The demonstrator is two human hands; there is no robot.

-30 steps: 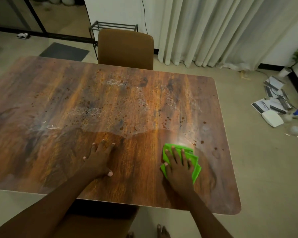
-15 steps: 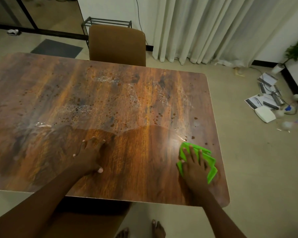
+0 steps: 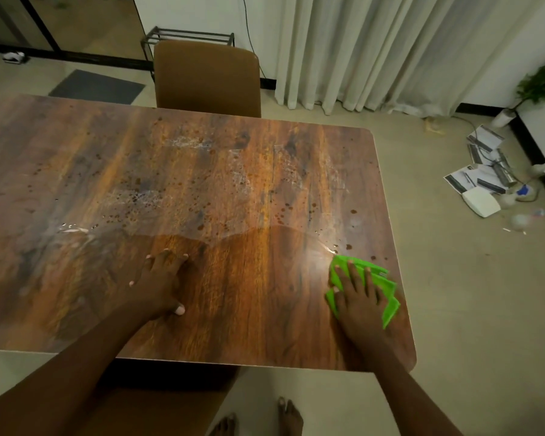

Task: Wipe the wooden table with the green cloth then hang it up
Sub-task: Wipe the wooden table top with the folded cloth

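The wooden table fills the middle of the view, with dark spots and whitish smears across its far half and a cleaner, glossier band along the near edge. A folded green cloth lies near the table's right edge. My right hand presses flat on the cloth, fingers spread over it. My left hand rests flat on the bare wood near the front middle, fingers apart, holding nothing.
A brown chair stands at the far side, a metal rack behind it. Another chair seat sits under the near edge by my bare feet. Papers and small items litter the floor at right, beside a plant and curtains.
My right hand slid the green cloth rightward along the near part of the table to its right edge. My left hand stayed planted on the wood.
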